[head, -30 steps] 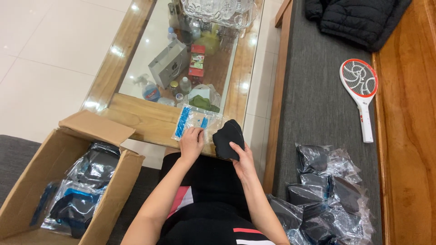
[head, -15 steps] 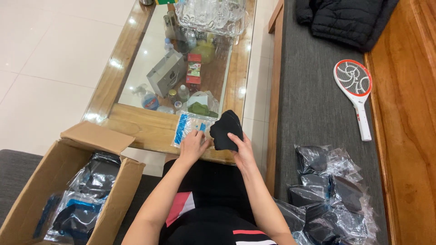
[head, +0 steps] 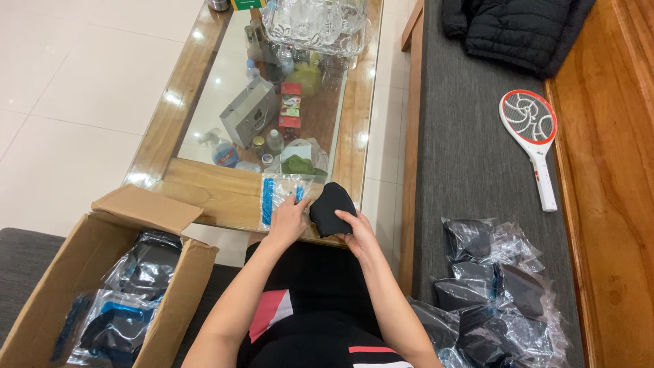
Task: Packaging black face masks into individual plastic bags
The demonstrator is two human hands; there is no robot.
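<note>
My right hand [head: 359, 233] grips a folded black cloth item [head: 330, 206] at the near edge of a glass-topped wooden table [head: 211, 194]. My left hand [head: 288, 221] rests on a clear plastic bag with blue print [head: 276, 195] lying flat on the table, its fingers touching the cloth's left side. Both forearms reach forward from my lap.
An open cardboard box [head: 102, 272] with bagged dark items stands at my left. A pile of clear bags with dark cloth [head: 490, 286] lies on the grey bench at my right, beyond it a racket-shaped bug swatter [head: 531, 136] and a black jacket [head: 518, 31]. Bottles and boxes show under the glass.
Both hands have moved slightly forward onto the table edge, carrying the black cloth beside the plastic bag. The camera view shifted a little.
</note>
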